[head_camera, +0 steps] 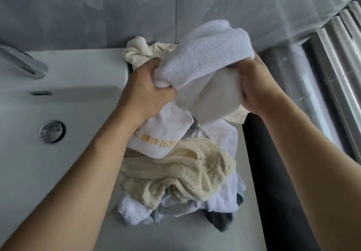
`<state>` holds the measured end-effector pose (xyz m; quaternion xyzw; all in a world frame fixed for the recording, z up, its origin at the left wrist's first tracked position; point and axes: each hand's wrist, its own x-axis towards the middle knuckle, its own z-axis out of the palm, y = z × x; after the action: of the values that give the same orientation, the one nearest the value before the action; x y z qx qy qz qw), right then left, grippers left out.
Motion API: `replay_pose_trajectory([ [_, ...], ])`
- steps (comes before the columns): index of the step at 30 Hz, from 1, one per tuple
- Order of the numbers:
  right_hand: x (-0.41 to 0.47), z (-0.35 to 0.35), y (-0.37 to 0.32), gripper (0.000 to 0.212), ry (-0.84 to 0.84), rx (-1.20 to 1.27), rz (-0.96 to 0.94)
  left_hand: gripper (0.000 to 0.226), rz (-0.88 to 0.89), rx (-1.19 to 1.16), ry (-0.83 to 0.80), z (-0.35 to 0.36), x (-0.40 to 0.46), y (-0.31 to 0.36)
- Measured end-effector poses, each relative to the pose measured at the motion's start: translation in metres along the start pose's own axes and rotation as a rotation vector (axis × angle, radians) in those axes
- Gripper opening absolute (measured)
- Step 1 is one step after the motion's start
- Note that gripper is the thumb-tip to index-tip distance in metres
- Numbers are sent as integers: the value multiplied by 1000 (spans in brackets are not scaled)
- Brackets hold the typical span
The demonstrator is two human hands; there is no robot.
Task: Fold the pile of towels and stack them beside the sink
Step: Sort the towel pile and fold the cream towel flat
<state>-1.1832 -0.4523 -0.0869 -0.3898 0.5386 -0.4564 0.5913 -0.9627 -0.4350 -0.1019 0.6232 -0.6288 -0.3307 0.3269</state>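
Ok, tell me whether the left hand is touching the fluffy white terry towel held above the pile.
Touching. The head view shows the left hand with its fingers curled into one end of the fluffy white terry towel; no gap shows.

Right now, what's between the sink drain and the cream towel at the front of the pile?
In the head view, only bare white basin and counter surface of the sink lies between the drain and the cream towel; the left forearm crosses above that stretch.

A bunched white towel [203, 55] is held above a rumpled white-and-cream towel pile [181, 174] beside the sink [64, 106].
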Motion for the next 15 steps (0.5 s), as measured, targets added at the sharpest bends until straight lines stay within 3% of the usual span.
replay_pose_trajectory([
  [3, -27, -2, -7, 64, -66, -43, 190, 21, 22, -71, -116, -23, -27, 17],
  [5, -46, -7, -5, 64, -161, -107, 241, 16, -16, -126, -268, -37, -45, 21],
  [8, -73, -14, -4, 61, -463, -83, 279, 20, -144, -42, -520, -47, -68, 13],
  [10, -83, -19, -2, 63, -667, -23, 272, 25, -193, 151, -636, -36, -83, 1],
  [12, -90, -14, 14, 59, -605, -165, 248, 38, -108, 393, -638, -12, -100, -13],
  [15, -98, 10, 72, 64, -228, -593, 209, 55, -9, 508, -394, 24, -128, -34],
])
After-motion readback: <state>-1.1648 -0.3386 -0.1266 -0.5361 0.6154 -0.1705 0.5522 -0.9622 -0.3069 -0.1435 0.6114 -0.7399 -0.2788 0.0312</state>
